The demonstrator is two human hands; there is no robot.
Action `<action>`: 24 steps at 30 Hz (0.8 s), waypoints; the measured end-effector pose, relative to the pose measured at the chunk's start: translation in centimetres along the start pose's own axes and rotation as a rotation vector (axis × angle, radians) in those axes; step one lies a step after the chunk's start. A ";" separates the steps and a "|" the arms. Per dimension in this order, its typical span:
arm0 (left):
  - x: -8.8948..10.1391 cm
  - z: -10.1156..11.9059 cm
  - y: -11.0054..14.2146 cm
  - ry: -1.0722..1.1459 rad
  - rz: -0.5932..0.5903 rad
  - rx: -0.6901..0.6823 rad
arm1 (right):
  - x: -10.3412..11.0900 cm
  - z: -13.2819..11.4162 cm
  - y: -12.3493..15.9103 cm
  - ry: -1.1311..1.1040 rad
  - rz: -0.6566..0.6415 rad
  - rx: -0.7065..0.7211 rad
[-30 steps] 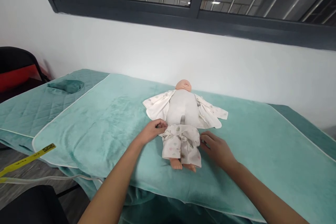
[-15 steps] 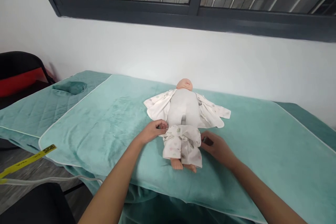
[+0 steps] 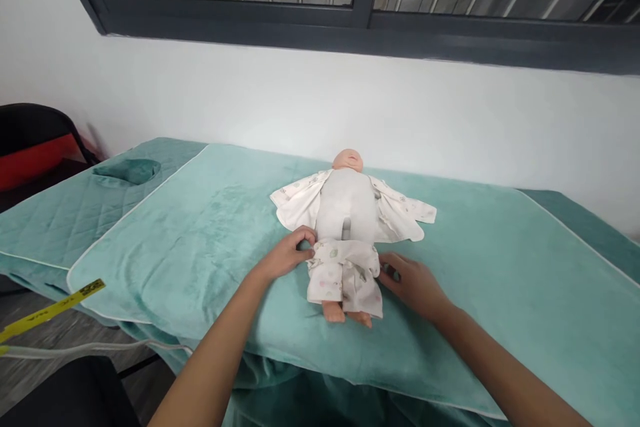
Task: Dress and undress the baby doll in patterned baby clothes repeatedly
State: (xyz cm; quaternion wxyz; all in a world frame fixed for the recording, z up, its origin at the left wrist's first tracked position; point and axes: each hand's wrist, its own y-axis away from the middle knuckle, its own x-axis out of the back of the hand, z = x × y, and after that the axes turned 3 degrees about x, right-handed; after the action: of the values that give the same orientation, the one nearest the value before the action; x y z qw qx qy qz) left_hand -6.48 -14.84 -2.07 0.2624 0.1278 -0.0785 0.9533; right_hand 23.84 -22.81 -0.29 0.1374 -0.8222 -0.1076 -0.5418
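Observation:
A baby doll lies on its back with its feet toward me. Its white patterned jacket is spread open, baring a pale grey torso. White patterned trousers cover the legs, with the waistband bunched below the torso and the feet showing at the hems. My left hand pinches the left side of the waistband, fingers curled. On the other side, my right hand pinches the right edge of the trousers between thumb and fingers. The fingertips of both hands are partly hidden by the cloth.
The doll lies on a green padded cover over a massage bed with a face hole. A white wall and a barred window stand behind. At left are a chair, a yellow tag and a pale cable.
The trouser waistband looks slightly flatter and more drawn out between my hands, which stay at its two sides. The whole view has shifted a little.

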 end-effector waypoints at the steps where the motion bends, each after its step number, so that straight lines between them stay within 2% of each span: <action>1: -0.2 -0.3 0.0 0.006 0.037 -0.004 | -0.1 0.0 -0.1 0.056 0.021 -0.007; 3: -0.7 -0.7 -0.1 0.010 0.123 -0.009 | -0.1 0.1 -0.7 0.157 0.075 -0.032; 6: -1.5 -0.8 -0.2 0.019 0.240 -0.016 | 0.5 0.2 -2.4 0.199 0.191 -0.151; 9: -2.3 -0.6 -0.2 0.054 0.285 -0.027 | 1.2 0.4 -4.9 0.172 0.289 -0.218; 14: -3.2 -0.3 -0.9 0.083 0.378 -0.054 | 1.3 0.5 -8.7 0.108 0.393 0.109; 15: -3.2 -0.3 -1.3 0.106 0.396 -0.049 | 1.3 0.6 -9.2 0.075 0.396 0.134; 21: -2.3 0.7 -5.7 0.013 0.515 0.092 | 2.3 2.2 -11.3 -0.076 0.315 -0.028; 24: -2.0 1.0 -7.7 0.026 0.494 0.126 | 2.9 3.5 -13.5 -0.329 0.341 -0.130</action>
State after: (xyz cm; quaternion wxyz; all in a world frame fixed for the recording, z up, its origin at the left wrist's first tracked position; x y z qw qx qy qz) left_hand -0.64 -9.49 -1.06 0.0138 0.1088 -0.0442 0.9930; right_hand 23.57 -8.87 2.51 0.1544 -0.9127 0.0472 -0.3755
